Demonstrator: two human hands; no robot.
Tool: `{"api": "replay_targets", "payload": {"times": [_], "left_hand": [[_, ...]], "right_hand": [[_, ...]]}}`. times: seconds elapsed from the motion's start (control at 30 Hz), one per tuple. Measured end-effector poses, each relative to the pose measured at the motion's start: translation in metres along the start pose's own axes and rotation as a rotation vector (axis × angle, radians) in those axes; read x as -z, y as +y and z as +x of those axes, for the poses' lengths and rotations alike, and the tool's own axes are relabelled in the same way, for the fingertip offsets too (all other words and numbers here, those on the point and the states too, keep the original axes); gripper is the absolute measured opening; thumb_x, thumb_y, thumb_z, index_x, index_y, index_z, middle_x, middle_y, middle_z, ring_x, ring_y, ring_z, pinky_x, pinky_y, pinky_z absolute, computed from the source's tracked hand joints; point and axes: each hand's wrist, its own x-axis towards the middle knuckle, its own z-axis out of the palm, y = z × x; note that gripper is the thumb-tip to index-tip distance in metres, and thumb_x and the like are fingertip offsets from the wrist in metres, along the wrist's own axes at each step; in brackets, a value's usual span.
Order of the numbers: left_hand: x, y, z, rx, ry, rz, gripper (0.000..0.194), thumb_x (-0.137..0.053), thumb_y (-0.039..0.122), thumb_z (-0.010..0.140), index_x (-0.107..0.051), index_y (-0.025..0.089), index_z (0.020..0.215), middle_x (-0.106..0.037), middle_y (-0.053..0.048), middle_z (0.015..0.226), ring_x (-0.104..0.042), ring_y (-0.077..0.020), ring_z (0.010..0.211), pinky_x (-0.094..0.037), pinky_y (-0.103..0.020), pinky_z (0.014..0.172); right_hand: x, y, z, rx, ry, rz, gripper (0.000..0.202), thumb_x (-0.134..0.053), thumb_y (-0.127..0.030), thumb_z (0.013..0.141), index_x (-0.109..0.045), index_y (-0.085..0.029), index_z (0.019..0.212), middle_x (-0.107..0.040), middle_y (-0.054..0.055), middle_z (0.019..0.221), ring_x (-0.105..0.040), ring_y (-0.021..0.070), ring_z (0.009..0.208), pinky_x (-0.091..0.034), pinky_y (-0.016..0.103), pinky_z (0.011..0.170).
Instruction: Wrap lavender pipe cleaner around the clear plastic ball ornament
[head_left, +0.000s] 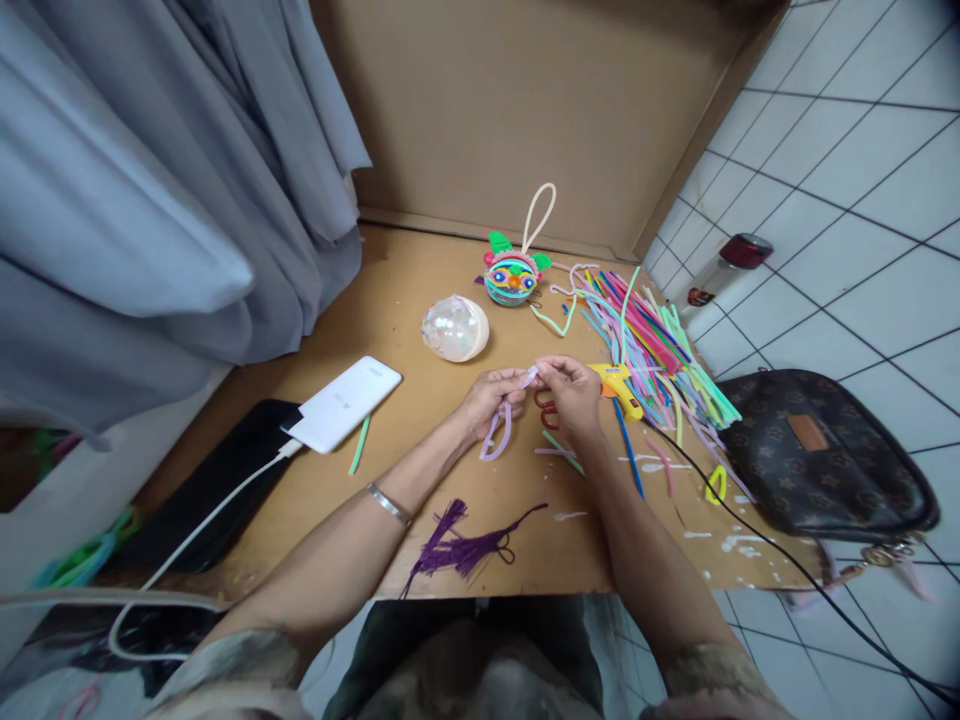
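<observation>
Between my two hands runs a lilac pipe cleaner (495,440), bent into a loop that hangs below the left fingers. My left hand (491,395) is closed around it. The fingers of my right hand (574,392) pinch its upper end, close to the left fingertips. Red-handled scissors (548,408) lie partly hidden beside the right hand. Just right of that hand rests a yellow glue gun (621,390). Beyond the hands sits a clear plastic ball (454,328) with a pale band on one side. Behind it stands a colourful lion-head ornament (511,278) with a white loop.
A heap of coloured pipe cleaners (645,340) lies at the right, near a brown patterned bag (829,450). Purple tassels (465,545) lie at the front edge. On the left are a white power bank (345,403) with a cable and a black case (217,490). A black cord (750,525) crosses the right side.
</observation>
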Motion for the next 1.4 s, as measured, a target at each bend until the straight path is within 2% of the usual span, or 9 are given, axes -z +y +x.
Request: {"api": "replay_targets", "payload": {"times": [0.2,0.43,0.6,0.77,0.87,0.97,1.1,1.23,1.4], "left_hand": [[0.002,-0.002,0.002,-0.089,0.086,0.048,0.022,-0.077,0.026,0.067,-0.065,0.01,0.075,-0.043,0.008,0.044,-0.022,-0.0013,0.034,-0.01,-0.018,0.037],[0.004,-0.006,0.003,-0.159,0.092,0.102,0.036,-0.082,0.039,0.063,-0.056,0.013,0.063,-0.047,0.006,0.047,-0.024,-0.0008,0.036,-0.011,-0.019,0.039],[0.003,-0.008,0.005,-0.185,0.157,0.162,0.038,-0.082,0.043,0.066,-0.058,0.014,0.067,-0.05,0.006,0.049,-0.025,-0.0013,0.037,-0.012,-0.02,0.04],[0.004,-0.008,0.007,-0.236,0.307,0.202,0.035,-0.081,0.042,0.065,-0.062,0.015,0.079,-0.05,0.008,0.048,-0.023,-0.0027,0.036,-0.011,-0.02,0.04],[0.004,-0.008,0.008,-0.268,0.336,0.187,0.035,-0.079,0.042,0.066,-0.063,0.015,0.084,-0.05,0.008,0.048,-0.023,-0.0033,0.036,-0.012,-0.021,0.04],[0.004,-0.009,0.009,-0.275,0.334,0.188,0.036,-0.078,0.042,0.067,-0.065,0.015,0.085,-0.049,0.008,0.049,-0.024,-0.0033,0.037,-0.014,-0.021,0.041],[0.004,-0.011,0.01,-0.292,0.33,0.198,0.041,-0.081,0.047,0.065,-0.068,0.014,0.085,-0.051,0.007,0.05,-0.028,-0.0038,0.039,-0.016,-0.022,0.043],[0.006,-0.011,0.009,-0.339,0.319,0.192,0.043,-0.083,0.048,0.062,-0.069,0.013,0.083,-0.052,0.006,0.049,-0.031,-0.0045,0.042,-0.017,-0.022,0.045],[0.006,-0.007,0.008,-0.366,0.328,0.177,0.041,-0.083,0.044,0.064,-0.069,0.013,0.088,-0.053,0.006,0.049,-0.035,-0.0054,0.045,-0.018,-0.021,0.047]], "right_hand": [[0.003,-0.001,0.002,0.015,-0.023,-0.025,0.035,-0.071,-0.055,0.072,-0.071,-0.02,0.076,-0.067,0.0,0.069,-0.06,0.011,0.062,-0.049,0.022,0.059],[-0.001,-0.004,-0.004,-0.074,-0.116,-0.095,0.04,-0.081,-0.053,0.061,-0.069,-0.017,0.075,-0.055,-0.004,0.054,-0.042,0.0086,0.049,-0.034,0.022,0.046],[0.006,0.005,0.002,-0.005,-0.09,-0.193,0.034,-0.065,-0.052,0.075,-0.067,-0.018,0.073,-0.056,-0.003,0.057,-0.044,0.0105,0.049,-0.036,0.024,0.05],[0.031,-0.01,0.009,0.176,0.201,-0.89,0.027,-0.05,-0.029,0.088,-0.072,-0.014,0.095,-0.071,0.013,0.098,-0.065,0.024,0.092,-0.048,0.036,0.086],[0.045,-0.022,0.008,-0.024,0.352,-1.367,0.036,-0.052,-0.026,0.089,-0.067,-0.007,0.117,-0.065,0.024,0.119,-0.062,0.0337,0.111,-0.045,0.046,0.096],[0.053,-0.022,0.006,-0.213,0.347,-1.576,0.044,-0.06,-0.03,0.088,-0.064,0.0,0.119,-0.063,0.029,0.119,-0.065,0.0374,0.108,-0.046,0.05,0.095],[0.06,-0.01,0.01,-0.282,0.357,-1.601,0.045,-0.062,-0.033,0.085,-0.066,-0.001,0.117,-0.066,0.028,0.115,-0.068,0.0356,0.107,-0.049,0.047,0.092],[0.072,0.002,0.016,-0.245,0.481,-1.422,0.04,-0.068,-0.037,0.075,-0.073,-0.008,0.102,-0.071,0.024,0.106,-0.069,0.0365,0.101,-0.051,0.044,0.087],[0.068,-0.002,0.03,0.111,0.687,-1.088,0.045,-0.064,-0.043,0.07,-0.071,-0.011,0.101,-0.072,0.019,0.097,-0.066,0.0352,0.09,-0.051,0.049,0.082]]}}
